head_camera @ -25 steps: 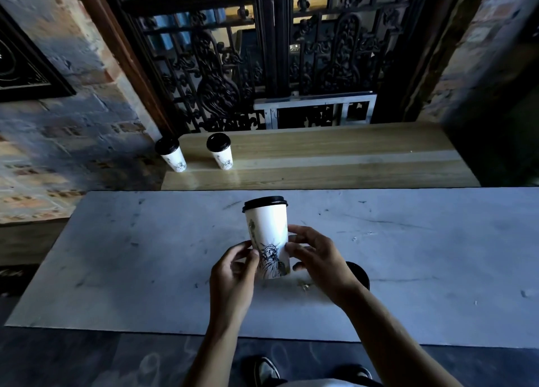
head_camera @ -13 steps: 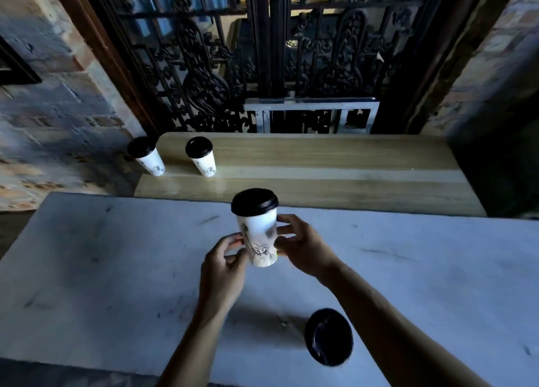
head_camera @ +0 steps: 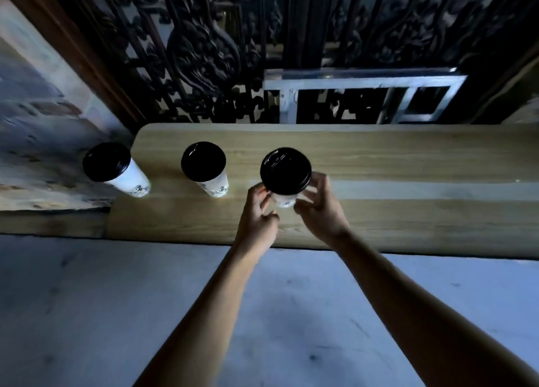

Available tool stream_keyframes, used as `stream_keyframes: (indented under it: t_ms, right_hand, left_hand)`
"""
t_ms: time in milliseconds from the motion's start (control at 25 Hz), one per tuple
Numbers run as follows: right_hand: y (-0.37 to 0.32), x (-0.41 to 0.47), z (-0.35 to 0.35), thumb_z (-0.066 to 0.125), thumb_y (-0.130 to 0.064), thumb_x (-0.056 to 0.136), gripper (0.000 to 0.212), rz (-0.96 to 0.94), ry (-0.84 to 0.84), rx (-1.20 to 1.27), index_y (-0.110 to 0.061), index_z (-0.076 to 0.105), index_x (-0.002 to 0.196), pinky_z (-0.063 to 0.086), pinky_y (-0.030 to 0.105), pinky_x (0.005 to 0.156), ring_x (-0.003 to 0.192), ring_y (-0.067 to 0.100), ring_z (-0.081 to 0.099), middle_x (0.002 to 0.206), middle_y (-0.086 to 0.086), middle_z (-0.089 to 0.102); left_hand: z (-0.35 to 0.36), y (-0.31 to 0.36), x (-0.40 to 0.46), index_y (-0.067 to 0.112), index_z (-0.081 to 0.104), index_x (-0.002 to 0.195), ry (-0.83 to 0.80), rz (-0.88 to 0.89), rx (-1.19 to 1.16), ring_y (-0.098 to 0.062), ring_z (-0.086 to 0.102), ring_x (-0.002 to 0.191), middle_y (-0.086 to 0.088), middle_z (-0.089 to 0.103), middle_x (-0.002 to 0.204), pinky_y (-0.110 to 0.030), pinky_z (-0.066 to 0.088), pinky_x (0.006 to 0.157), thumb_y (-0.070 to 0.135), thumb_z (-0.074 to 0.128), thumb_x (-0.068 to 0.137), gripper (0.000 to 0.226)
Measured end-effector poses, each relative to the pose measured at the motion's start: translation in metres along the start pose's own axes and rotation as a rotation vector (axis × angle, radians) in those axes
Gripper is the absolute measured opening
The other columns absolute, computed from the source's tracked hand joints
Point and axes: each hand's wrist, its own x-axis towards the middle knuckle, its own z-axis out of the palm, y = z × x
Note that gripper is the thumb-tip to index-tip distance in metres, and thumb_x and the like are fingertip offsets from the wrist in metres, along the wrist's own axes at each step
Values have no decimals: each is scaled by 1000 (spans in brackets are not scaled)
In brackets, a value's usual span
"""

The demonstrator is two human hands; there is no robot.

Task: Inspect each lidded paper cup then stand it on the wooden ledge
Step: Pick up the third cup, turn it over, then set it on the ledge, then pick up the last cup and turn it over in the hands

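The lidded paper cup [head_camera: 285, 176], a second ago held above the grey tabletop [head_camera: 87, 299], is now out over the wooden ledge [head_camera: 408, 165], third in line beside the two cups [head_camera: 204, 168] near its left end. The left hand [head_camera: 258, 214] and right hand [head_camera: 319, 208] have reached forward with it, both arms stretched across the tabletop's far edge, fingers around its lower wall.

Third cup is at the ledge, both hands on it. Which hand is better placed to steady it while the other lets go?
Right, probably. The right hand wraps the third cup with fingers up its side to the lid. The left hand touches it only with fingertips low down, so it can release first. Two cups already stand left.
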Motion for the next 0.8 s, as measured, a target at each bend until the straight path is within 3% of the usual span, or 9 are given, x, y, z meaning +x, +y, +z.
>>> stream_keyframes:
  t_ms: [160,240,360,520,600,720,760,800]
  right_hand:
    - [14,43,11,56,2,74,59,32,36,27,-10,43,131,53,23,84,127,24,58,131,1,56]
    - [23,54,14,53,-4,69,64,37,67,39,-8,42,132,52,26,88,128,24,57,130,2,55]
    - [34,59,16,53,4,74,62,73,88,33,-5,39,134,50,20,91,132,23,55,129,1,53]
    - [53,59,19,53,-2,70,71,104,25,18,-7,34,138,51,25,99,138,17,49,134,-3,51]
    - [54,57,20,59,2,76,70,143,-1,-1,-8,35,142,50,19,97,138,15,47,138,-1,51]
    - [46,49,16,71,-3,77,88,172,-76,-74,-8,27,153,48,34,110,139,11,43,144,-2,47]
    - [42,45,12,73,-6,77,96,193,-90,-115,-8,21,157,46,39,113,141,13,42,149,1,45]
    - [39,41,8,72,-10,76,101,212,-88,-170,-10,15,160,44,43,115,145,19,42,158,7,40]
  left_hand:
    - [-1,-5,44,17,44,128,-35,-23,14,-13,52,132,0,54,133,-18,45,92,-25,35,81,64]
    - [3,-6,50,12,45,132,-37,-43,4,-15,51,136,-3,54,136,-24,45,104,-25,37,80,65]
    - [10,-13,55,8,45,133,-36,-72,-34,-19,48,140,-5,55,136,-35,39,118,-25,37,79,63]
    - [18,-17,52,15,44,128,-24,-122,-79,-11,45,139,6,54,131,-40,37,117,-28,36,76,68]
    - [22,-17,49,9,41,134,-25,-150,-91,-7,47,138,-1,51,141,-34,42,110,-29,35,76,69]
    - [26,-11,39,11,30,148,-20,-147,-46,19,57,97,-1,44,153,-21,50,75,-22,41,81,75]
    - [26,-9,33,15,25,153,-20,-154,-33,19,56,90,5,41,151,-16,49,67,-19,45,82,81]
    - [26,-7,27,18,19,156,-13,-164,-14,15,54,95,9,37,149,-13,49,68,-16,48,83,86]
